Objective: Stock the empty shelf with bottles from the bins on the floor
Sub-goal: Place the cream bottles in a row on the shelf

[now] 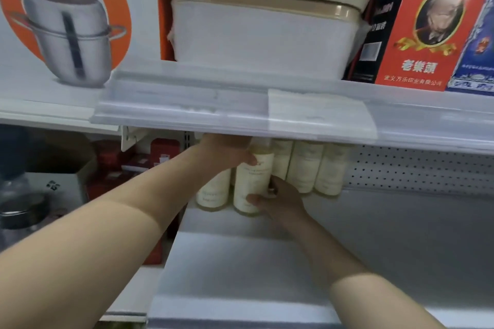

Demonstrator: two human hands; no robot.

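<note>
"Where's the bottle point(252, 184) now?"

"Right under the price rail point(240, 104). It's upright, long axis vertical, neck pointing up at the rail. Its base is on the white shelf point(267, 262) or just off it, I cannot tell which."

"Both hands on it?"

"Yes. The left hand point(227, 152) is curled round its shoulder, close beneath the rail. The right hand point(280, 199) wraps the lower part, thumb across the label."

"And the cap?"

"Hidden behind the rail, along with the tops of the other bottles point(304, 168) below it. The label print is too blurred to read."
</note>
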